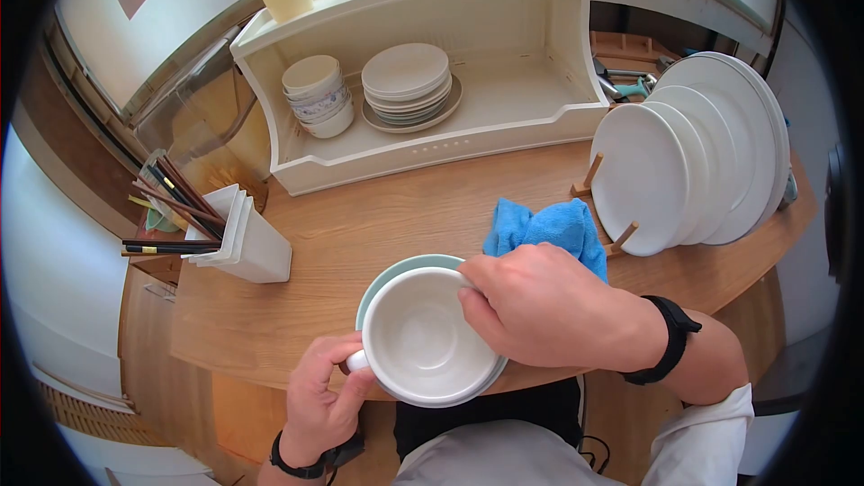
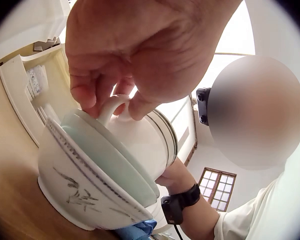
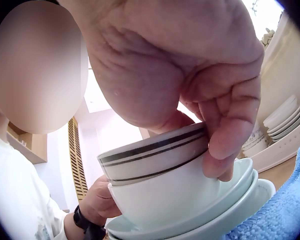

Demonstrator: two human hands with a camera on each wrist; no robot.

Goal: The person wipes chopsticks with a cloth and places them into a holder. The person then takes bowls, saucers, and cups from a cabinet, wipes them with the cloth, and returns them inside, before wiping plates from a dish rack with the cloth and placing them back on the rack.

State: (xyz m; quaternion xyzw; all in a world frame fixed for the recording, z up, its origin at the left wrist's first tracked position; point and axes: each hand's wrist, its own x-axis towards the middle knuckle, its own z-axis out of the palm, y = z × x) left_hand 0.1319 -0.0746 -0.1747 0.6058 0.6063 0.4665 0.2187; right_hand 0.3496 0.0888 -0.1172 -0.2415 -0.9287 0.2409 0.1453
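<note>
A white cup (image 1: pixel 423 337) with a handle sits on a stack of bowls at the table's front edge, in front of the body. Dark stripes (image 3: pixel 155 152) circle the cup below its rim. My left hand (image 1: pixel 326 387) pinches the handle (image 2: pixel 112 107) between thumb and fingers. On the cup's opposite side, my right hand (image 1: pixel 549 301) grips the rim, thumb inside and fingers outside. Beneath the cup are pale green bowls (image 2: pixel 102 145). The lowest is a white bowl (image 2: pixel 80 187) with a painted plant and a patterned rim.
A blue cloth (image 1: pixel 549 227) lies just beyond my right hand. White plates (image 1: pixel 641 180) stand in a wooden rack at right. A white holder (image 1: pixel 261 247) with chopsticks stands at left. Behind, a cream shelf (image 1: pixel 504 121) contains stacked bowls (image 1: pixel 315 90) and plates (image 1: pixel 407 72).
</note>
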